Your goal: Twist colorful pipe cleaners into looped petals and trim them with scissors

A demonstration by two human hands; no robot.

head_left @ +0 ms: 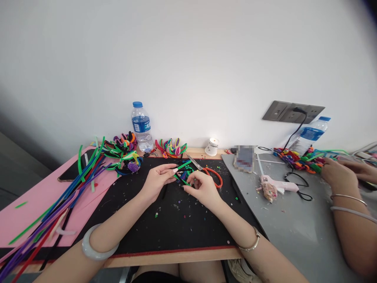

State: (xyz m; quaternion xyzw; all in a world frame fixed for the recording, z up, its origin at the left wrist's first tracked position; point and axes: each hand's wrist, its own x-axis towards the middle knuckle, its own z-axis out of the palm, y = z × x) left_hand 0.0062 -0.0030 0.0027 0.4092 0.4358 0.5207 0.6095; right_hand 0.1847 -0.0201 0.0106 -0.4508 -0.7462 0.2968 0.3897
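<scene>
Above the black mat [176, 224], my left hand [159, 179] pinches a green pipe cleaner [184, 165] between thumb and fingers. My right hand [202, 188] is just to the right, its fingers curled at the lower end of a small bundle of blue, purple and green pipe cleaners [185, 173]. What its fingertips grip is too small to make out. Scissors with orange handles [219, 179] lie open right behind my right hand, blades pointing to the upper left.
Long pipe cleaners [63, 202] lie on pink paper [32, 192] at left. Behind stand a water bottle [141, 127] and a paper cup [212, 147]. A pink glue gun [279, 184] rests on the grey board [300, 232]; another person's hands [338, 175] work at far right.
</scene>
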